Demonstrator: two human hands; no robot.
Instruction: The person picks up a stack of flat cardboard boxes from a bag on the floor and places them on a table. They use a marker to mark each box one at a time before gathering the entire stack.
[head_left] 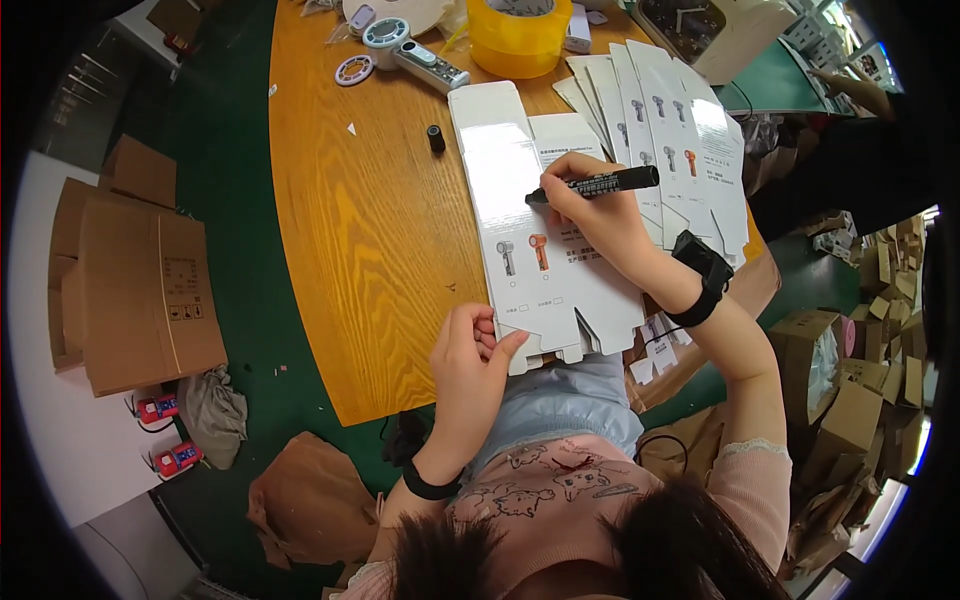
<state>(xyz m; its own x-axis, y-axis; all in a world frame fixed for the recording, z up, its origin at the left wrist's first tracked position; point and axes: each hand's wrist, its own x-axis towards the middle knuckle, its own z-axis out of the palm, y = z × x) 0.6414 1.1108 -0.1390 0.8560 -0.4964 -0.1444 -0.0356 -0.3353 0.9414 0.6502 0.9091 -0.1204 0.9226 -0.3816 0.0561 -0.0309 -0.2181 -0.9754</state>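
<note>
At the lower middle of the frame, the left hand (468, 358) lies at the near left corner of a flattened white carton (515, 225), fingers curled and thumb over the edge; whether it truly pinches the card I cannot tell. The carton lies in the centre, on the tabletop (390, 270), its near end toward the person's lap. Above its middle, the right hand (585, 205) pinches a black marker (615, 182), tip down at the glossy left panel; contact is too fine to make out.

The step in hand looks like marking this carton; the next stroke would call for a flat, steady panel and a light tip.

Farther up, the marker's cap (436, 139) stands left of the carton, more printed cartons (650, 120) fan out at upper right, and a yellow tape roll (515, 45) sits at top centre.
</note>
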